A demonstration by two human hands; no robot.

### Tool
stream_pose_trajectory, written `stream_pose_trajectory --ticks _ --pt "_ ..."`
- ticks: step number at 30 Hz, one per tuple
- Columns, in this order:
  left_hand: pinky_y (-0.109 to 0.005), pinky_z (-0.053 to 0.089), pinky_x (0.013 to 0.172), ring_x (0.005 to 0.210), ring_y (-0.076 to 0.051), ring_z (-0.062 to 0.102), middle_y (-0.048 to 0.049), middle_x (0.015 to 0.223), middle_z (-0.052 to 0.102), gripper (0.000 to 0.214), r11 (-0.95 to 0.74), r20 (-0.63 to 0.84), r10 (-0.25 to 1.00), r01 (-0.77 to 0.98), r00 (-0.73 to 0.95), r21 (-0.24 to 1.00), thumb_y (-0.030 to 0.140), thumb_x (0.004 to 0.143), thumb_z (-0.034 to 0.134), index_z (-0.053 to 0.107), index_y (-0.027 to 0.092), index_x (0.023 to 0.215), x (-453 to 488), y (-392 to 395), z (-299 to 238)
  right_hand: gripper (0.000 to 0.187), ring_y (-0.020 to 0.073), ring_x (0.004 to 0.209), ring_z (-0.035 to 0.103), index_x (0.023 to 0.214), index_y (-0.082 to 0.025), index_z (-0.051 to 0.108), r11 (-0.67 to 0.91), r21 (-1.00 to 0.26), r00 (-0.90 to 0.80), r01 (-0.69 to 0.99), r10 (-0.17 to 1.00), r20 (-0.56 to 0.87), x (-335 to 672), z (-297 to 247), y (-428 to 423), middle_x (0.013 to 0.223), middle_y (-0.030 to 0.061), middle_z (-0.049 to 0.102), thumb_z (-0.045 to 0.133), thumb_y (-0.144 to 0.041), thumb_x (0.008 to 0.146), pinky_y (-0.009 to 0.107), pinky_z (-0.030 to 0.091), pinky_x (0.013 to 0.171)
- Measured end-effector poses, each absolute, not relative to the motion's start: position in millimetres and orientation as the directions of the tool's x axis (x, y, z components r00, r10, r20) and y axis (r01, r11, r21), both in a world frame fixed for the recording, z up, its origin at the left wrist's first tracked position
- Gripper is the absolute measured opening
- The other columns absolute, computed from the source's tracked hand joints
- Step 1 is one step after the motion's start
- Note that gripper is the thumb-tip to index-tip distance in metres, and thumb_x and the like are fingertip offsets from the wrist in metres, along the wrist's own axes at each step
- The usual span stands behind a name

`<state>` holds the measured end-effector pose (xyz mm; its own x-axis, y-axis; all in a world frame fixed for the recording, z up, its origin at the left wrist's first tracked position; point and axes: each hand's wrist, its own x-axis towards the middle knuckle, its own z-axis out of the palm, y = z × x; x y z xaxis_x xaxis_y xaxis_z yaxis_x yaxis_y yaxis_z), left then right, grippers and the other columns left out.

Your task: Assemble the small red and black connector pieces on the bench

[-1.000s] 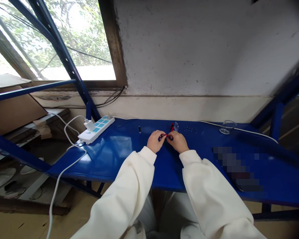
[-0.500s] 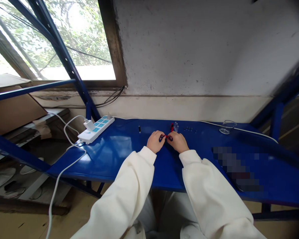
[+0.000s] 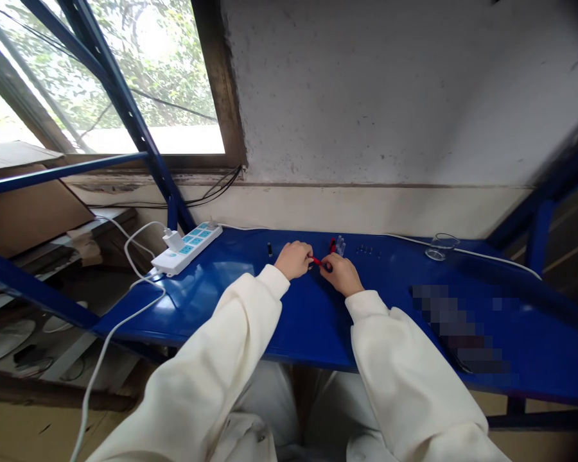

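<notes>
Both my hands rest on a blue metal shelf [image 3: 231, 301] and meet over a small red piece [image 3: 316, 260]. My left hand [image 3: 293, 259] is curled closed and pinches its left end. My right hand [image 3: 338, 272] is closed too and pinches the right end, with something dark at the fingertips. Just behind them stand a red and clear small part [image 3: 336, 245]. A short black pin [image 3: 270, 249] stands left of my left hand. A row of tiny dark bits [image 3: 367, 249] lies to the right.
A white power strip [image 3: 187, 248] with blue sockets and a white cable sits at the shelf's left end. A clear glass dish [image 3: 440, 246] stands at the back right beside a white cable. Blue frame bars, a window and a cardboard box lie to the left.
My left hand has moved a little up and to the left, farther from me, still pinching the red piece. My right hand has hardly moved.
</notes>
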<state>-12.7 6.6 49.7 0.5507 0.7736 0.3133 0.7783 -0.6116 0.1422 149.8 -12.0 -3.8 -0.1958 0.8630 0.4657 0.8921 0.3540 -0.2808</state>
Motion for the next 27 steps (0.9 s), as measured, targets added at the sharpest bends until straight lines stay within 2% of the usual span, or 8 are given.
stream_pose_trajectory --ticks 6,11,13,21,27 --pt "-0.032 0.034 0.076 0.090 -0.019 0.051 -0.0054 0.090 0.059 0.011 -0.555 0.327 0.786 0.832 0.525 -0.003 0.018 0.076 0.050 0.058 0.017 0.083 -38 38 95 0.015 0.0099 0.059 0.049 0.081 -0.018 0.060 0.398 -0.371 -0.193 0.839 0.855 0.481 150 -9 -10 0.072 0.0014 0.055 0.048 -0.024 0.077 0.021 0.033 0.056" --pt "-0.034 0.032 0.075 0.093 -0.022 0.048 -0.0074 0.090 0.058 0.009 -0.566 0.096 0.805 0.806 0.585 -0.172 0.013 0.068 0.054 0.059 0.015 0.075 -60 58 100 0.014 0.0093 0.058 0.048 0.077 -0.018 0.060 0.400 -0.392 -0.204 0.829 0.867 0.454 152 -11 -8 0.071 0.0011 0.054 0.047 -0.022 0.077 0.021 0.032 0.053" --pt "-0.034 0.032 0.075 0.092 -0.022 0.048 -0.0078 0.090 0.057 0.009 -0.564 0.048 0.810 0.799 0.584 -0.209 0.012 0.067 0.054 0.059 0.015 0.073 -65 61 96 0.013 0.0091 0.057 0.047 0.076 -0.019 0.059 0.398 -0.395 -0.207 0.828 0.871 0.445 152 -12 -8 0.071 0.0009 0.053 0.047 -0.022 0.077 0.020 0.032 0.052" --pt "-0.037 0.032 0.075 0.091 -0.024 0.048 -0.0109 0.090 0.056 0.013 -0.564 0.050 0.795 0.767 0.604 -0.306 0.007 0.069 0.048 0.059 0.014 0.071 -71 58 83 0.013 0.0092 0.058 0.047 0.075 -0.019 0.059 0.390 -0.411 -0.205 0.824 0.882 0.425 151 -10 -10 0.070 0.0010 0.052 0.047 -0.022 0.077 0.020 0.032 0.051" --pt "-0.037 0.032 0.076 0.091 -0.023 0.047 -0.0107 0.092 0.056 0.015 -0.555 0.057 0.803 0.779 0.593 -0.293 0.008 0.069 0.046 0.059 0.014 0.073 -73 61 80 0.014 0.0092 0.058 0.047 0.076 -0.019 0.060 0.385 -0.410 -0.207 0.827 0.886 0.415 151 -9 -10 0.070 0.0011 0.052 0.046 -0.022 0.077 0.020 0.032 0.052"
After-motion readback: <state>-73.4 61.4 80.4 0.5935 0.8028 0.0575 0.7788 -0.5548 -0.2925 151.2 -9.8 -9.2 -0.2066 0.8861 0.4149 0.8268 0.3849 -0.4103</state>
